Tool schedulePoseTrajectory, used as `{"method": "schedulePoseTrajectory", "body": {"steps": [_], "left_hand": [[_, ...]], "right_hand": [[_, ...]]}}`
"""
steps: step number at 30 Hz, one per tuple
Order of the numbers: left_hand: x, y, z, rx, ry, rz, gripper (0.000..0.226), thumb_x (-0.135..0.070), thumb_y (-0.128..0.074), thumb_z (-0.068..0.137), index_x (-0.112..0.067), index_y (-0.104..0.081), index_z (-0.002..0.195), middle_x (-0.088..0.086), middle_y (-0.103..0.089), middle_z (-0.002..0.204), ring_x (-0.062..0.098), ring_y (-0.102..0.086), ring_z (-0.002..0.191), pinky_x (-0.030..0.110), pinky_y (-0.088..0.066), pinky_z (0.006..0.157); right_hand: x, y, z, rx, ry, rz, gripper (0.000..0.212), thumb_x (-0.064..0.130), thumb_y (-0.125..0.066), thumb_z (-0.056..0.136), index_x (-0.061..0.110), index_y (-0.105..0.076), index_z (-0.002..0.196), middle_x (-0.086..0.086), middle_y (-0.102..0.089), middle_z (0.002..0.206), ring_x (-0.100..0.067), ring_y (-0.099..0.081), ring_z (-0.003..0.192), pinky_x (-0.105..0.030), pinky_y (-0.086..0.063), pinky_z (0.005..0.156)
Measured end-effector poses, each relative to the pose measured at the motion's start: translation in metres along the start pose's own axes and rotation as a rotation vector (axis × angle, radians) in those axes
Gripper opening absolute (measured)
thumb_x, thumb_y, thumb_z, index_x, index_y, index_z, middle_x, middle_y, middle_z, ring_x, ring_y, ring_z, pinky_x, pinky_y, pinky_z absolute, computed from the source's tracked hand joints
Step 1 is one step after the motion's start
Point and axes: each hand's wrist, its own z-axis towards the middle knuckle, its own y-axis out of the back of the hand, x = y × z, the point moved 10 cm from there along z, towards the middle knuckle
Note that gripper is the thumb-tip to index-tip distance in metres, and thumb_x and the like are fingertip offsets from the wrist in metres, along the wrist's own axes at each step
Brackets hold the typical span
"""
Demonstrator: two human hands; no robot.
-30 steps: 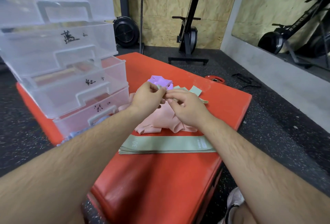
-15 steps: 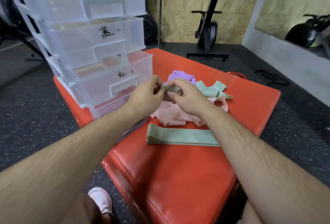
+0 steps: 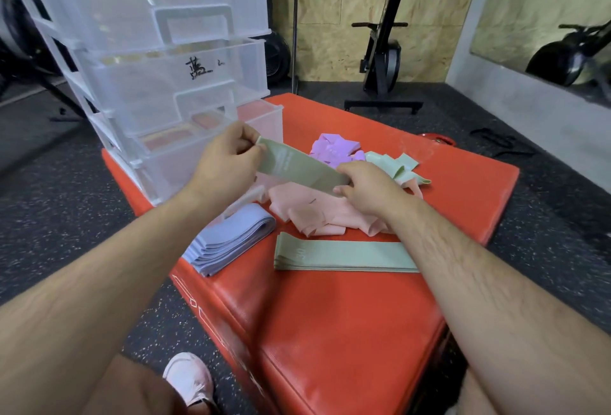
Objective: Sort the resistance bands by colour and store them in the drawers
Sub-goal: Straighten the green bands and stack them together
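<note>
I hold a green resistance band [image 3: 297,166] stretched flat between both hands, above the pile. My left hand [image 3: 228,160] pinches its left end and my right hand [image 3: 367,186] grips its right end. Below lie a heap of pink bands [image 3: 317,213], a purple band heap [image 3: 334,150] and loose light-green bands [image 3: 396,166]. A flat stack of green bands [image 3: 344,256] lies near me, and a stack of blue bands [image 3: 231,239] lies at the left. The clear drawer unit [image 3: 165,61] stands at the left, its third drawer [image 3: 258,124] pulled out.
Everything rests on a red padded box [image 3: 330,332] with black speckled floor around it. My shoe [image 3: 190,378] is by the box's front left corner. Exercise machines [image 3: 383,51] stand by the wooden back wall, and a mirror [image 3: 545,18] is at the right.
My hands have lifted a green band out of the pile and pulled it out flat between them. The view has shifted left and down, bringing the blue stack into sight.
</note>
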Motion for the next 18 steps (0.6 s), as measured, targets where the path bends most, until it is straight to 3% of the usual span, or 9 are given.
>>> {"method": "schedulePoseTrajectory", "body": {"steps": [4,8,12,15,18], "left_hand": [[0.002,0.015,0.001,-0.072,0.071,-0.116,0.012,-0.009,-0.056,0.091,-0.018,-0.056,0.083,0.001,-0.066,0.075,0.022,-0.062,0.066,0.038,-0.056,0.065],[0.014,0.027,0.004,-0.139,0.153,-0.208,0.005,-0.007,-0.057,0.092,-0.011,-0.056,0.089,0.005,-0.062,0.081,0.016,-0.064,0.057,0.036,-0.057,0.064],[0.04,0.022,0.006,-0.105,0.267,-0.218,0.011,-0.007,-0.061,0.09,-0.011,-0.056,0.081,0.011,-0.062,0.083,0.024,-0.064,0.062,0.038,-0.057,0.067],[0.059,0.006,0.003,-0.022,0.354,-0.171,0.015,-0.005,-0.065,0.089,-0.011,-0.057,0.077,0.013,-0.063,0.081,0.026,-0.061,0.067,0.04,-0.058,0.07],[0.069,-0.011,-0.003,0.072,0.394,-0.1,0.012,-0.003,-0.069,0.086,-0.008,-0.061,0.078,0.012,-0.067,0.078,0.022,-0.066,0.066,0.032,-0.059,0.062]], "right_hand": [[-0.027,0.012,-0.004,0.005,-0.062,-0.142,0.009,0.021,-0.062,0.095,0.021,-0.055,0.088,0.003,-0.057,0.095,-0.023,-0.057,0.092,-0.038,-0.047,0.075],[-0.054,0.043,-0.017,-0.058,-0.148,-0.203,0.009,0.028,-0.059,0.095,0.02,-0.059,0.09,0.003,-0.059,0.087,-0.025,-0.055,0.091,-0.038,-0.045,0.071],[-0.084,0.077,-0.034,-0.137,-0.21,-0.017,0.007,0.029,-0.067,0.092,0.023,-0.068,0.09,0.005,-0.067,0.089,-0.022,-0.056,0.098,-0.041,-0.049,0.082],[-0.098,0.088,-0.052,-0.074,-0.231,0.109,0.006,0.025,-0.071,0.091,0.019,-0.073,0.091,0.004,-0.071,0.092,-0.023,-0.064,0.092,-0.039,-0.049,0.083],[-0.109,0.09,-0.075,0.018,-0.281,0.245,0.008,0.018,-0.072,0.092,0.01,-0.073,0.095,-0.008,-0.074,0.093,-0.022,-0.067,0.081,-0.04,-0.055,0.077]]}}
